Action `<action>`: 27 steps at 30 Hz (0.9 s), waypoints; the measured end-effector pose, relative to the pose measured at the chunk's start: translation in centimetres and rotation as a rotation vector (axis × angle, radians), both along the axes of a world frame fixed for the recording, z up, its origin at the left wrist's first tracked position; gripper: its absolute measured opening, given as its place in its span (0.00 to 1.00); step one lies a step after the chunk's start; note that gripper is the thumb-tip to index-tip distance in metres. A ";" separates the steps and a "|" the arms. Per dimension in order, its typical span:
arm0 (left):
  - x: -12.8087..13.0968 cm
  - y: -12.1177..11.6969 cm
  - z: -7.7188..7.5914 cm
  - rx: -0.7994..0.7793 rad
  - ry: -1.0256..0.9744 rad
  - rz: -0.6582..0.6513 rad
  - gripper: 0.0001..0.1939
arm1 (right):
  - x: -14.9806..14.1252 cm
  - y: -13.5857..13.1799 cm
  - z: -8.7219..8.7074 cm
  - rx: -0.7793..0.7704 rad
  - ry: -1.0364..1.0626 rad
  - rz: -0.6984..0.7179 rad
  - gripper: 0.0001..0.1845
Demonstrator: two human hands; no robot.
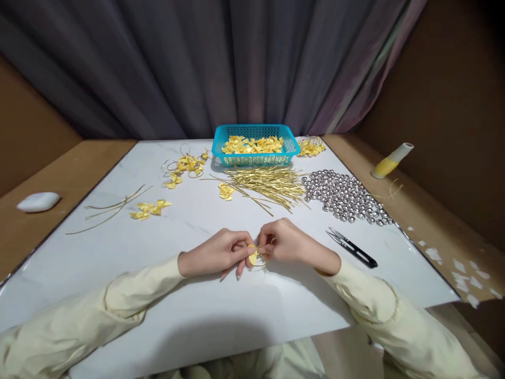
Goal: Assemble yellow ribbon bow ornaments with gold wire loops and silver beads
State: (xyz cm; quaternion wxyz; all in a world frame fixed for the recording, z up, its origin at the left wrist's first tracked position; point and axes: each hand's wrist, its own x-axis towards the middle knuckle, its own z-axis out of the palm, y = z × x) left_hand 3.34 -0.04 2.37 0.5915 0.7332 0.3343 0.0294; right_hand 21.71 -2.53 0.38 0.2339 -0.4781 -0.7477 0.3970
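Near the middle of the white tabletop, my left hand pinches a small yellow ribbon bow between thumb and fingers. My right hand is closed at the bow's right side, its fingertips on a thin gold cord that curves below the bow. Fingers partly cover where cord and bow meet, so I cannot tell how they are joined. Beyond the hands lies a pile of gold cords, with a few yellow bows at its left. Black-handled thread snips rest right of my right hand.
A blue basket of yellow bows stands at the back. Bows with cord loops lie left of it. Silver ring-like pieces spread on the right, near a yellow thread spool. A white oval object sits far left.
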 end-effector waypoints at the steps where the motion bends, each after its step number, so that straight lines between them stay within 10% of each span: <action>1: 0.0 -0.1 -0.1 -0.004 -0.012 0.013 0.13 | 0.1 0.1 0.0 -0.011 0.006 -0.005 0.06; 13: -0.1 -0.3 -1.0 -0.023 -0.082 0.091 0.13 | 0.3 0.6 -0.6 -0.040 0.045 -0.036 0.06; 27: -0.7 -0.5 -1.8 0.597 -0.113 0.195 0.09 | -1.2 -0.2 -0.5 0.155 -0.014 -0.154 0.06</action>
